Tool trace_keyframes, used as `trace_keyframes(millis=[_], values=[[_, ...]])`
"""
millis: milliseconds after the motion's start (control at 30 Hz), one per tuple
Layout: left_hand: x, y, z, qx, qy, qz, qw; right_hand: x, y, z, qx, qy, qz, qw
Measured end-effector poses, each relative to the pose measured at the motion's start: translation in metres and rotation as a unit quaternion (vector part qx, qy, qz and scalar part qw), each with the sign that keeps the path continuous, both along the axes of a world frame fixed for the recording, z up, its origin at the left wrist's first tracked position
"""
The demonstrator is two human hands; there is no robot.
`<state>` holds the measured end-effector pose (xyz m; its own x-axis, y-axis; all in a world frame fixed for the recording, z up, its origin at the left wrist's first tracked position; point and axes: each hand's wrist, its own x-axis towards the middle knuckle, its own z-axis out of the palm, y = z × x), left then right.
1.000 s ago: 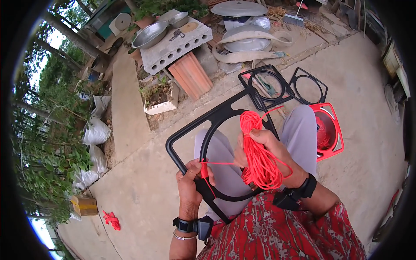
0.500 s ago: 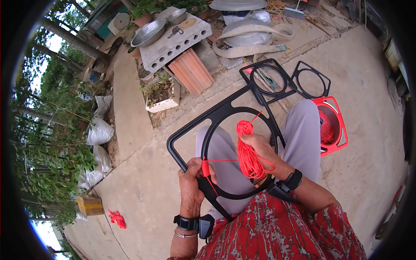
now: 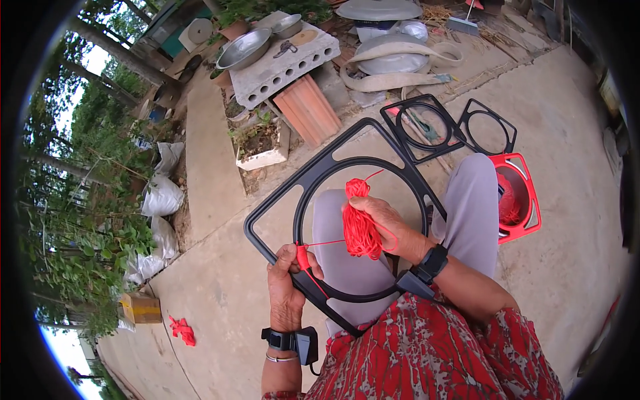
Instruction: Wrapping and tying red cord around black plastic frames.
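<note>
A black square frame [image 3: 323, 175] with a large round opening rests tilted over my lap. My left hand [image 3: 287, 280] grips its left side, fingers closed round the ring where red cord is wrapped in a short tight band [image 3: 303, 257]. Inside the opening, my right hand [image 3: 387, 223] is closed on a bundle of red cord [image 3: 361, 230], its loops hanging down. One strand runs taut from the wrapped band to the bundle. A loose cord end sticks up from the bundle's top, and another strand slants down along the ring below my left hand.
Two more black frames [image 3: 427, 152] [image 3: 510, 137] lie on the concrete ahead. A red container [image 3: 528, 193] holding red cord stands right of my knee. Beyond are a concrete slab [image 3: 293, 63] with metal bowls and a white planter [image 3: 267, 157]. Red scraps [image 3: 182, 331] and a cardboard box [image 3: 142, 309] lie left.
My right hand has moved left with the cord bundle, nearer the wrapped band. The black frame has tilted and shifted slightly left, with my left hand still gripping it.
</note>
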<state>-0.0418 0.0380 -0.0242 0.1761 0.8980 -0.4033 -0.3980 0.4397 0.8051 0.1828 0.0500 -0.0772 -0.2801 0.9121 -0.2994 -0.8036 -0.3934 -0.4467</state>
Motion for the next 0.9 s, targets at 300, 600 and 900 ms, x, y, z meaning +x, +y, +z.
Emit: trace_keyframes(millis=[300,600,900], values=[[-0.025,-0.003,-0.013,-0.074,-0.14,0.051,0.986,-0.009,-0.006,0.069,0.119,-0.087,0.042,0.988],[-0.011,-0.004,-0.029,-0.006,-0.175,-0.006,0.984,0.001,-0.011,0.067,0.068,-0.205,0.063,0.974],[0.012,0.007,-0.006,-0.041,-0.059,0.015,0.997,-0.037,-0.011,0.046,0.124,-0.213,0.126,0.961]])
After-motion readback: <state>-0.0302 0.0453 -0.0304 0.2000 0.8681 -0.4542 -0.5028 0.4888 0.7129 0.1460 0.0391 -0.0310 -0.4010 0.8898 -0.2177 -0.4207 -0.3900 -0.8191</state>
